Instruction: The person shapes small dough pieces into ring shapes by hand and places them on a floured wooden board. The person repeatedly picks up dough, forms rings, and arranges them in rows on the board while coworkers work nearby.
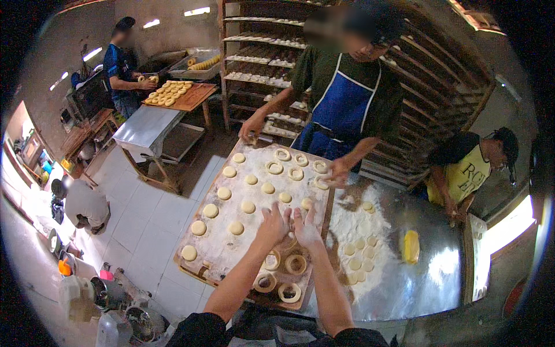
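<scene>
My left hand [276,222] and my right hand [303,225], both floury, are side by side over a flour-dusted wooden board [219,254], their visible fingers apart and partly extended. Whether they touch the dough beneath is unclear. Small dough discs [236,228] lie around my left hand and across the board. Several dough rings [273,168] sit at the far right of the board; more rings [295,264] rest at the near end below my hands, partly hidden by my forearms.
A co-worker in a blue apron [338,104] reaches to the board's far corners. Right: steel table [433,289] with flour, discs, yellow block [411,247], and another worker [462,173]. Left: a worker [118,81] at a tray of rings [173,91], a crouching person [84,205], containers [81,298]. Racks [260,37] stand behind.
</scene>
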### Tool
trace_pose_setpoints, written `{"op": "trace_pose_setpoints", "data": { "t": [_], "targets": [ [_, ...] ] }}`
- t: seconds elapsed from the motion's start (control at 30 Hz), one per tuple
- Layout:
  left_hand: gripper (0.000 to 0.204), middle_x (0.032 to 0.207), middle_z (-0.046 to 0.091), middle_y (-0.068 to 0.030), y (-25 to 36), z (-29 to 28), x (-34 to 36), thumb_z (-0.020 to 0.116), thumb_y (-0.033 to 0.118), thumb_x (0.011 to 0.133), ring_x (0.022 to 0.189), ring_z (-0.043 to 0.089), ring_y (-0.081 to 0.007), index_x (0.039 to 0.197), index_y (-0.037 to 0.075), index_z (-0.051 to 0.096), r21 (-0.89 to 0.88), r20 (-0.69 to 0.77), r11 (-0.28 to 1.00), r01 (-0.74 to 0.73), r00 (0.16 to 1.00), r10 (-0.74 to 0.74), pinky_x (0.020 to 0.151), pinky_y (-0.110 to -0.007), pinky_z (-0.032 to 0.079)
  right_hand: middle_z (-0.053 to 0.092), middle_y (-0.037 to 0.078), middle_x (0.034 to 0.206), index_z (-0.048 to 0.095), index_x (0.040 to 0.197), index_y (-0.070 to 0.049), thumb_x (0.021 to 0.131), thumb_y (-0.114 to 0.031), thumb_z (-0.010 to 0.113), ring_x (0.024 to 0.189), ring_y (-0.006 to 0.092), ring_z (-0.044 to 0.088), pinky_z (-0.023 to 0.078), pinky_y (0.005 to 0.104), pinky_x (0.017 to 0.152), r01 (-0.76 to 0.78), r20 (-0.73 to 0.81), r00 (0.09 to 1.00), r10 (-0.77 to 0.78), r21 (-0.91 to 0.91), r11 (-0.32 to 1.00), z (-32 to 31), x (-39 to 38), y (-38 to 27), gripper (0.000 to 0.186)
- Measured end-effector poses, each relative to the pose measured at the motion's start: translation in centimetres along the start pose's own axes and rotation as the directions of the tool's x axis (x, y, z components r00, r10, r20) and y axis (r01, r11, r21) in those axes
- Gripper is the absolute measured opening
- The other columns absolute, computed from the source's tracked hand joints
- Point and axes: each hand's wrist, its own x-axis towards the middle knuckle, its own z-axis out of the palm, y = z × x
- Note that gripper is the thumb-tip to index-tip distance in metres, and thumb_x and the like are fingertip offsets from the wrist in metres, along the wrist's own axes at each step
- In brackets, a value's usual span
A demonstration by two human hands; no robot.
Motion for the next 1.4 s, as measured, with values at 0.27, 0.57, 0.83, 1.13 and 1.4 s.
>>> {"op": "trace_pose_setpoints", "data": {
  "t": [0.27, 0.57, 0.83, 1.13, 1.4],
  "targets": [
    [0.052, 0.112, 0.055, -0.0246, -3.8, -0.3, -0.9, 0.059, 0.02, 0.091, 0.103, 0.059, -0.0436, 0.139, 0.007, 0.044, 0.446, 0.131, 0.894, -0.041, 0.991, -0.02, 0.083, -0.055, 0.049, 0.033, 0.029, 0.151, 0.015, 0.158, -0.017, 0.088, -0.042, 0.064, 0.135, 0.0504, 0.038, 0.025, 0.0671, 0.11, 0.165, 0.086, 0.986, -0.144, -0.662, 0.731, 1.5, -0.6, 1.4, 0.089],
    [0.065, 0.112, 0.06, -0.0259, -1.8, 0.5, -3.2, 0.072, 0.024, 0.083, 0.107, 0.056, -0.0439, 0.139, 0.006, 0.045, 0.299, 0.105, 0.948, -0.109, 0.991, 0.081, 0.087, -0.052, 0.048, 0.065, 0.018, 0.113, 0.055, 0.132, -0.015, 0.089, -0.04, 0.064, 0.106, 0.0413, 0.061, 0.047, 0.0494, 0.096, 0.155, -0.117, 0.964, -0.237, -0.476, 0.865, -8.3, -4.4, 9.3, 0.051],
    [0.038, 0.085, 0.068, -0.0227, 8.2, 10.3, -8.3, 0.064, 0.019, 0.091, 0.083, 0.067, -0.0391, 0.123, 0.001, 0.055, -0.124, 0.246, 0.988, -0.09, 0.962, 0.119, 0.075, -0.047, 0.053, 0.067, 0.02, 0.101, 0.061, 0.107, -0.01, 0.086, -0.031, 0.066, 0.099, 0.0388, 0.065, 0.051, 0.0506, 0.087, 0.035, -0.085, 0.988, -0.129, -0.688, 0.725, -15.6, -1.1, 18.2, 0.03],
    [0.034, 0.081, 0.072, -0.0162, 16.0, 12.9, -11.4, 0.064, 0.028, 0.097, 0.076, 0.072, -0.0202, 0.113, -0.002, 0.067, -0.335, 0.397, 0.937, 0.093, 0.917, 0.051, 0.068, -0.035, 0.054, 0.062, 0.01, 0.092, 0.051, 0.112, -0.006, 0.083, -0.02, 0.077, 0.087, 0.0215, 0.063, 0.053, 0.0396, 0.078, 0.189, 0.123, 0.963, -0.24, 0.324, 0.927, -21.8, -5.2, 18.2, 0.042],
    [0.028, 0.087, 0.069, -0.0157, 21.3, 13.0, -13.6, 0.076, 0.007, 0.078, 0.08, 0.069, -0.0281, 0.104, 0.004, 0.067, -0.266, 0.091, 0.95, -0.162, 0.977, 0.192, 0.07, -0.037, 0.053, 0.052, 0.009, 0.105, 0.04, 0.128, -0.008, 0.077, -0.005, 0.074, 0.089, 0.019, 0.058, 0.051, 0.0337, 0.075, 0.411, -0.274, 0.849, -0.451, -0.194, 0.891, -22.8, -6.3, 14.9, 0.062]
  ]
}}
